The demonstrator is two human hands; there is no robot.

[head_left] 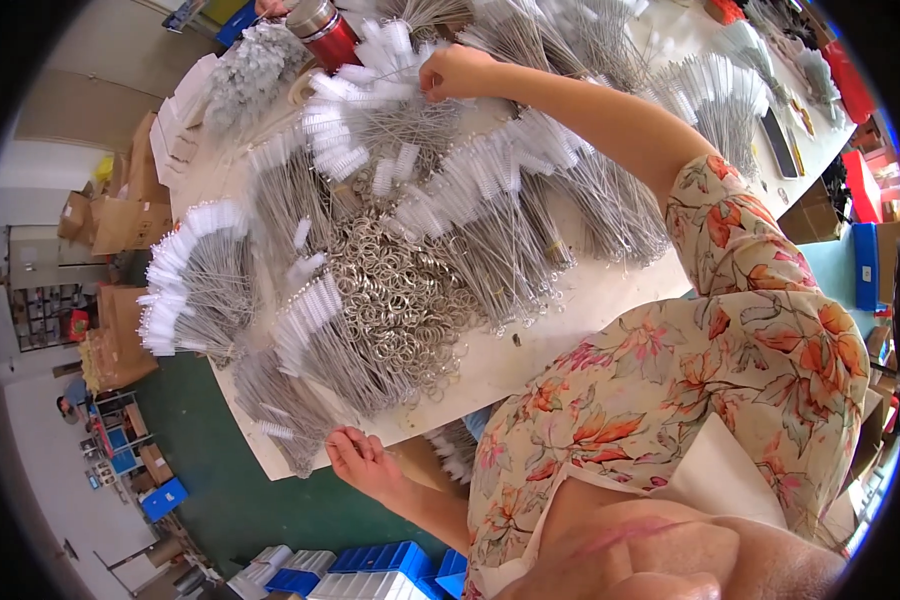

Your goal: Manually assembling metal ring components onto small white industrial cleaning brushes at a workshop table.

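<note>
My right hand reaches across to the far side of the table. Its fingers are pinched together among white-bristled wire brushes, and what they hold is too small to make out. My left hand is at the near left edge, beside a bundle of thin wire brushes. Its fingers are curled closed, and anything in them is hidden. Between the hands lies a heap of silvery metal rings. More brush bundles surround it, one fanned at the left and a long row at the right.
A red flask with a steel top stands at the far edge; another person's hand is beside it. A clear bag lies nearby. Scissors lie far right. Cardboard boxes and blue bins stand around the table.
</note>
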